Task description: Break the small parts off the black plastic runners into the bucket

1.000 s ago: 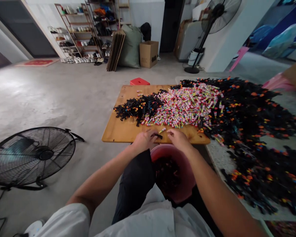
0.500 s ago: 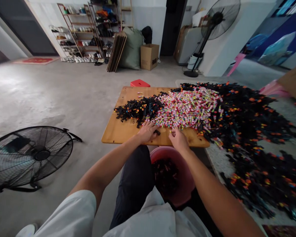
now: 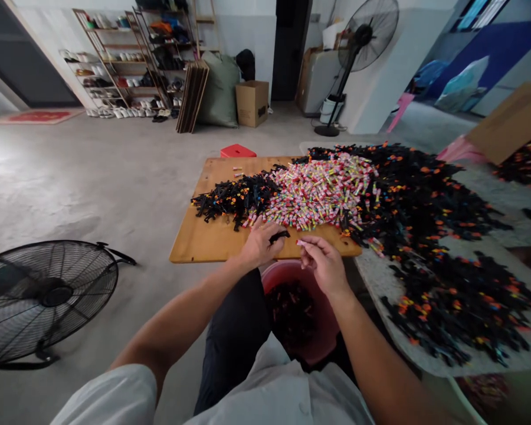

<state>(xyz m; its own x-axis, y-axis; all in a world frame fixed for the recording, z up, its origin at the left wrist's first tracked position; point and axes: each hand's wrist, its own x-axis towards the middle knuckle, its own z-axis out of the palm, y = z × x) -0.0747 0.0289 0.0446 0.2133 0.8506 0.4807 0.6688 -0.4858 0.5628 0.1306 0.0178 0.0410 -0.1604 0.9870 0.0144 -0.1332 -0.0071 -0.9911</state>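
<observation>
My left hand (image 3: pixel 261 242) is closed on a small black plastic piece (image 3: pixel 279 235), whose end sticks out toward the right. A short pink-and-white tube with a red end (image 3: pixel 301 242) is pinched between the thumb and fingers of my right hand (image 3: pixel 323 260). The two hands are close together above the front edge of a wooden board (image 3: pixel 186 242). Just beyond them lies a heap of similar pink-and-white tubes (image 3: pixel 327 189). Left of it is a pile of black plastic pieces with orange and yellow bits (image 3: pixel 234 198).
Below the board, between my legs, a red tub (image 3: pixel 331 319) holds dark pieces. A larger black-and-orange pile (image 3: pixel 425 195) covers much of the stone-like table (image 3: pixel 393 289) at right. A floor fan (image 3: pixel 55 295) stands left, a red stool (image 3: pixel 238 151) behind the board.
My right hand has drawn back from the heap's edge, and a tube now shows in its fingers. The black piece in my left hand is raised more into sight. The view has shifted right.
</observation>
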